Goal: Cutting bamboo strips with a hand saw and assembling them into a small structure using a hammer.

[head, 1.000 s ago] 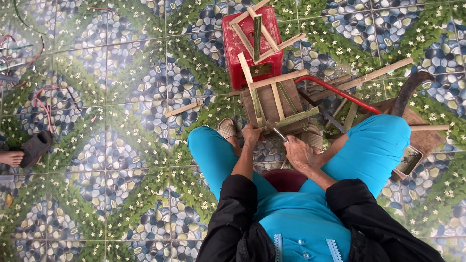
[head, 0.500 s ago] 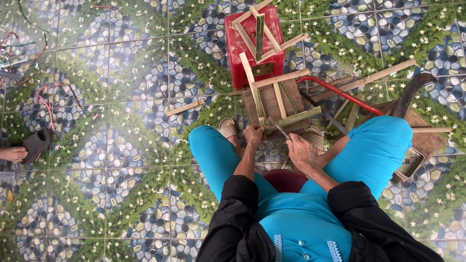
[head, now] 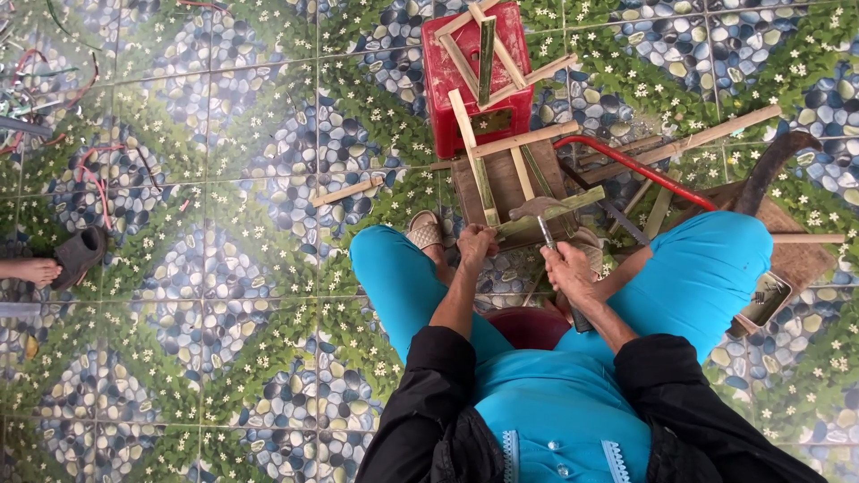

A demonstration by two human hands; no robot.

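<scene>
I sit with turquoise trousers over a wooden block point(head: 506, 183) on the floor. My left hand point(head: 476, 246) grips the near end of a green bamboo strip point(head: 550, 210) that lies across the block. My right hand point(head: 571, 271) is closed on the handle of a knife point(head: 547, 234) whose blade points up at the strip. More split bamboo sticks point(head: 470, 143) lie over the block.
A red plastic stool point(head: 456, 103) holding several bamboo strips stands beyond the block. A red metal bar point(head: 640, 170) and long sticks lie at right. Another person's foot point(head: 31, 268) and a sandal point(head: 80, 253) are at far left. Patterned tiled floor all around.
My hands stay at the block with only slight shifts; the view has tilted a little.
</scene>
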